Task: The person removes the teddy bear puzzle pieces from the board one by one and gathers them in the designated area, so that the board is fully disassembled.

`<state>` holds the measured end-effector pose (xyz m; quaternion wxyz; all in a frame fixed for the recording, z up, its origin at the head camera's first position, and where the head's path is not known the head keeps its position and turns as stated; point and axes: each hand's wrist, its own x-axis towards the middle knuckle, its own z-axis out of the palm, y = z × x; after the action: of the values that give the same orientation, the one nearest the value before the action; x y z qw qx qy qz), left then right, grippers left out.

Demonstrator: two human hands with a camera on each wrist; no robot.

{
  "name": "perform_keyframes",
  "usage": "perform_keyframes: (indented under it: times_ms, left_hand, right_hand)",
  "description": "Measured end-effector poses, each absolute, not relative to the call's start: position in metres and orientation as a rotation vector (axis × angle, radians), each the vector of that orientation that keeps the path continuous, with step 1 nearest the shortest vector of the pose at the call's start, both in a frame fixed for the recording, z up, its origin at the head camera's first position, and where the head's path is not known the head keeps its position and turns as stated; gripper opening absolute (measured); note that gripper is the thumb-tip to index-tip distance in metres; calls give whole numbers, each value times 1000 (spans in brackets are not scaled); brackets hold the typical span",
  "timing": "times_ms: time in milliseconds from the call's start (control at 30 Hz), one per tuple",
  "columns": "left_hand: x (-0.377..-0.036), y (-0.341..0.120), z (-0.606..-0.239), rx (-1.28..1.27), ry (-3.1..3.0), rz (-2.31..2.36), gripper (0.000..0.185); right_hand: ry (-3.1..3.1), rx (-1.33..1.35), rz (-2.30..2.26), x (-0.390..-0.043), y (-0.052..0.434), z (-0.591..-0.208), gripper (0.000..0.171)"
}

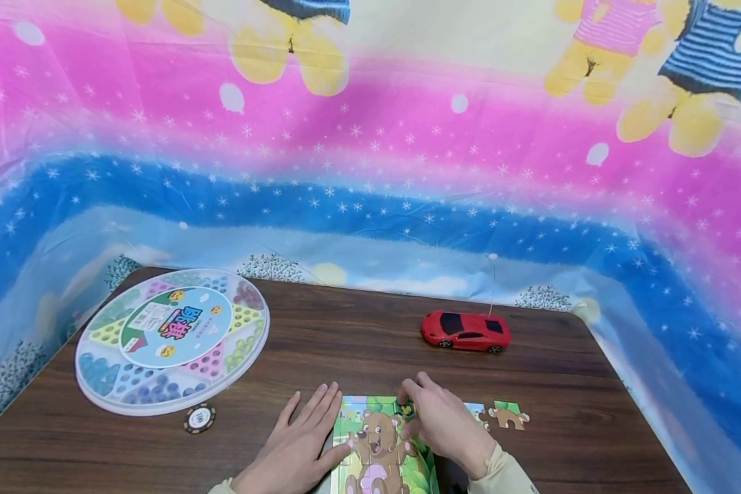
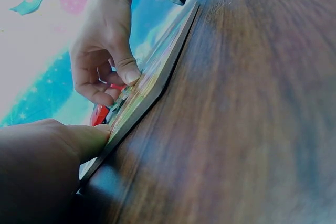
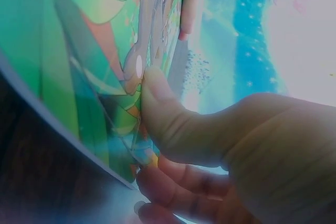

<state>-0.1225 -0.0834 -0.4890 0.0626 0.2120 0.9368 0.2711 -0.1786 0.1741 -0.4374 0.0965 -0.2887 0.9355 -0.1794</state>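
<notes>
A jigsaw puzzle (image 1: pixel 379 453) of a brown bear on green lies in a thin frame at the table's near edge. My left hand (image 1: pixel 305 436) rests with its fingers spread beside the puzzle's left edge, and its thumb (image 2: pixel 94 139) presses on the border. Over the upper right corner, my right hand (image 1: pixel 438 415) pinches a puzzle piece (image 1: pixel 405 410), dark green with a yellow patch. In the right wrist view the thumb (image 3: pixel 163 98) and curled fingers close around that corner, and the piece (image 3: pixel 126 119) sits tilted against the picture. Part of it is hidden by the fingers.
Loose puzzle pieces (image 1: pixel 509 415) lie right of my right hand. A red toy car (image 1: pixel 466 331) with an antenna stands behind. At the left are a round marble board game (image 1: pixel 173 336) and a poker chip (image 1: pixel 200 418). A printed cloth (image 1: pixel 370 171) hangs around the table.
</notes>
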Motion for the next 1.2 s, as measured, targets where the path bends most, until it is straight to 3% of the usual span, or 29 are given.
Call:
perform_keyframes:
  times_ms: [333,733,1200]
  left_hand:
    - [-122,-83,-488,638,2829,811,81]
    - [-122,-83,-485,645,2847,816,81]
    - [-121,-82,-484,634,2842,785,82]
  right_hand:
    - [2747,-829,-561,-179,174,-437,27]
    - [2741,-844,-568,-181,175,-437,22]
    - [2681,-753,-572,-175,173,-434,34]
